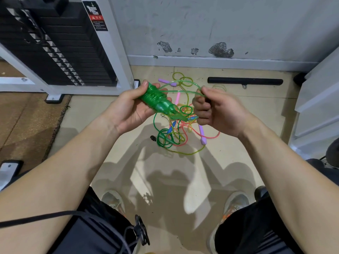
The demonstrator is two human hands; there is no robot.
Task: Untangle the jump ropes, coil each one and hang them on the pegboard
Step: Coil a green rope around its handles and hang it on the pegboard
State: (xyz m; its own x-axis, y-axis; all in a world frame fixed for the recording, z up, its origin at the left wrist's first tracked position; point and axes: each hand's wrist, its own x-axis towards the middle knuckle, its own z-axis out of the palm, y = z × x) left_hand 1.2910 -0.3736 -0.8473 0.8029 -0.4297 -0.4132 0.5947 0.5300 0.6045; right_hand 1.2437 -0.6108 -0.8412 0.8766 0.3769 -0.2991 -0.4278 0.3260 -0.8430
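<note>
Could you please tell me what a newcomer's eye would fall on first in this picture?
The eye goes first to the green jump rope, wound tightly into a bundle and gripped in the left hand at the centre, while the right hand pinches a loose loop of its cord. Just beyond, on the floor, lies a bright tangle of pink, yellow, green and blue ropes. A black weight stack fills the upper left.

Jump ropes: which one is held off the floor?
The green rope, bundled in the left hand, its strand pinched by the right hand; the others lie tangled on the floor.
</note>
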